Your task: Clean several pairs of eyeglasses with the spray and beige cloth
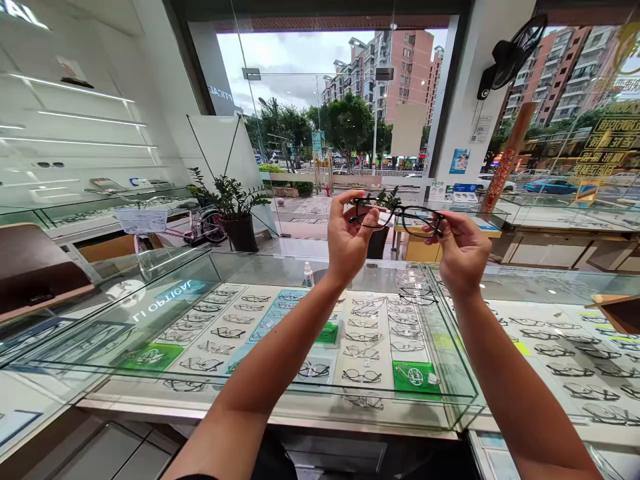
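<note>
Both my hands hold up a pair of black-framed eyeglasses (399, 213) in front of me, above a glass display case. My left hand (350, 233) is closed on the left side of the frame, its thumb near the lower edge of that lens. On the other side, my right hand (463, 250) pinches the frame near its right end. Below, on the glass top, stand a small white spray bottle (309, 274) and another pair of eyeglasses (418, 295) near the case's right part.
The glass display case (280, 390) holds rows of eyeglasses and several green cards. A second case (535, 407) adjoins on the right. Farther off are a potted plant (240, 223), a pink bicycle (200, 227), glass doors (320, 87) and a wall fan (513, 53).
</note>
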